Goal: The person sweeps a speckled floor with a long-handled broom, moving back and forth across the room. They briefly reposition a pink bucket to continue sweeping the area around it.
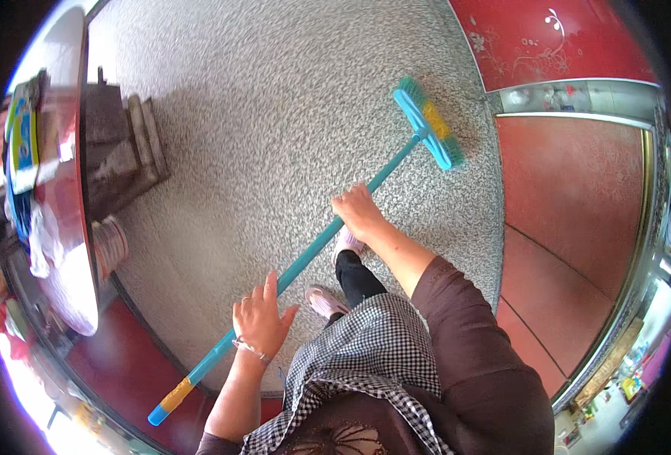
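Observation:
A push broom lies slantwise across the view, its turquoise handle (313, 250) running from lower left to upper right. Its turquoise head (421, 128) carries green and yellow bristles (437, 119), over the speckled floor (256, 114). Partway up the handle, my right hand (359, 211) is closed around it. My left hand (262, 317) overlaps the lower handle with fingers extended and thumb apart; it does not wrap the handle, and whether the palm touches is hidden. An orange and blue end grip (170, 401) sticks out beyond my left wrist.
Red cabinet doors (568, 187) line the right side, below a counter edge. At left stands a table with a glossy top (71, 284), bearing packages and a plastic bag (44, 239). Dark furniture (122, 142) and a striped bucket-like container (110, 245) sit beneath. My shoes (324, 300) are below the handle.

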